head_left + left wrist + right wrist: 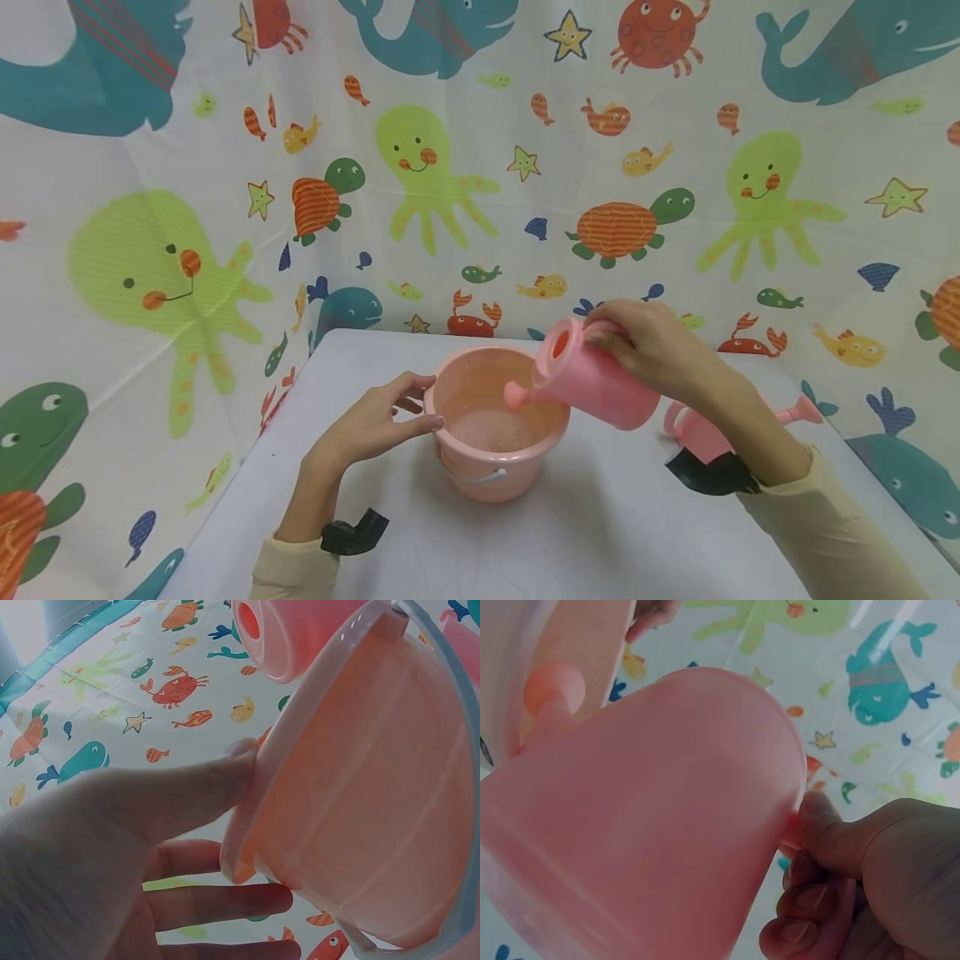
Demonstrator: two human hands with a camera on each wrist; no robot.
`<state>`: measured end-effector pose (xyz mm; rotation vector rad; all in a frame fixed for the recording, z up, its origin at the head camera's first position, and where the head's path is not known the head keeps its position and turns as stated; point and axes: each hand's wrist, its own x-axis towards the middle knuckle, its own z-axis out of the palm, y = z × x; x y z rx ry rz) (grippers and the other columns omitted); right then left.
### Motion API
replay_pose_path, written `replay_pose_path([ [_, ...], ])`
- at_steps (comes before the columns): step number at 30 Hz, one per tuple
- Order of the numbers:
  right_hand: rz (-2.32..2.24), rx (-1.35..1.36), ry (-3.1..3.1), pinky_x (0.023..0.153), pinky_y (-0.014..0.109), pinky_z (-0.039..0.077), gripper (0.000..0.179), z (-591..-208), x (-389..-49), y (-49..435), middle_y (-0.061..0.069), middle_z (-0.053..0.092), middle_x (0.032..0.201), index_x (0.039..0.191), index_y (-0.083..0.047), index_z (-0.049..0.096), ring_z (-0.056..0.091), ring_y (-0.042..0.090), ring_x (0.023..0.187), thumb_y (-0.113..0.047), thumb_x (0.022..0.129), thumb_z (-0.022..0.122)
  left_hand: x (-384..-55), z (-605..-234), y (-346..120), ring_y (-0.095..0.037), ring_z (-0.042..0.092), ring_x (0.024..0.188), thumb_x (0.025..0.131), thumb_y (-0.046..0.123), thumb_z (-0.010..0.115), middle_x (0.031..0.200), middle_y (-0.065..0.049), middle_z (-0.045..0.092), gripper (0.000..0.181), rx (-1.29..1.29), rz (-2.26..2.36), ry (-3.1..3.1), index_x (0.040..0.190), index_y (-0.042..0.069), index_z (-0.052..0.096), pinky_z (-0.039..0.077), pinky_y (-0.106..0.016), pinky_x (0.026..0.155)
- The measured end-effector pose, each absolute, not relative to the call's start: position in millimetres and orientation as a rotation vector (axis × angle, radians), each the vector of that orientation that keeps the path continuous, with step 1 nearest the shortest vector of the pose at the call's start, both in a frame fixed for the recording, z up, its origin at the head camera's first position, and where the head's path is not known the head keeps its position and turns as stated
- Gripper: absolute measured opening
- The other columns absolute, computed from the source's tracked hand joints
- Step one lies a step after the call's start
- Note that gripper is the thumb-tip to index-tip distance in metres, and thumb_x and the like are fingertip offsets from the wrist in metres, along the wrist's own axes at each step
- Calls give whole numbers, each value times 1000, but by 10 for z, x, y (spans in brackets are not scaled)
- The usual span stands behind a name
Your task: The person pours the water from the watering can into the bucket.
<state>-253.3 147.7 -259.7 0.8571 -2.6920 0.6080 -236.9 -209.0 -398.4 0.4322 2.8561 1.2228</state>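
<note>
A pink bucket point(491, 479) with a pale handle stands upright on the white table. My left hand point(378, 421) holds its rim at the left side; in the left wrist view, the thumb point(202, 784) lies against the rim and the other fingers reach out fairly straight. My right hand point(645, 346) grips the handle of a pink watering can point(600, 383), fingers curled round it in the right wrist view. The can is tilted, its spout head point(516, 396) over the bucket's opening. Whether water is flowing I cannot tell.
A second pink watering can point(705, 433) stands on the table at the right, partly hidden by my right forearm. Behind and beside the white table point(600, 542) hangs a curtain point(480, 242) printed with sea animals. Black bands point(356, 533) sit at both wrists.
</note>
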Motion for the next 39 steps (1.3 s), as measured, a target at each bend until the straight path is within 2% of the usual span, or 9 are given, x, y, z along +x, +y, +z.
replay_pose_path([
  [9, 653, 871, -2656, 71, 38, 61, 16, -2630, -2397, 1679, 6, 69, 97, 109, -11, 68, 64, 23, 86, -16, 93, 70, -2174, -3964, -1988, -23, 62, 118, 86, 51, 72, 130, 0, 66, 64, 374, 1219, 2867, 140, 22, 53, 56, -50, 92],
  [26, 699, 833, -2534, 71, 38, 60, 21, -2825, -2309, 1901, 8, 68, 98, 113, -7, 64, 63, 24, 90, -13, 94, 69, -2180, -3977, -1981, -25, 61, 118, 85, 51, 73, 129, -2, 66, 65, 382, 1229, 2863, 140, 21, 53, 58, -48, 90],
  [29, 684, 823, -2502, 69, 35, 60, 21, -2863, -2308, 1927, 7, 68, 96, 112, -7, 64, 63, 23, 88, -13, 93, 70, -2183, -3988, -1983, -24, 62, 118, 86, 51, 73, 129, -1, 66, 65, 387, 1224, 2870, 139, 21, 53, 57, -48, 90],
  [35, 685, 776, -2471, 68, 20, 55, 21, -2937, -2294, 1979, 6, 68, 93, 109, -5, 63, 63, 20, 84, -13, 92, 72, -2183, -3990, -1981, -27, 62, 118, 86, 49, 73, 129, -3, 66, 64, 396, 1244, 2856, 139, 19, 53, 58, -48, 89],
  [39, 703, 757, -2444, 67, 18, 54, 22, -2990, -2273, 2005, 7, 68, 92, 110, -4, 63, 63, 19, 82, -12, 92, 72, -2178, -3976, -1980, -26, 62, 118, 86, 49, 73, 129, -2, 67, 64, 397, 1238, 2860, 139, 20, 53, 57, -49, 91],
])
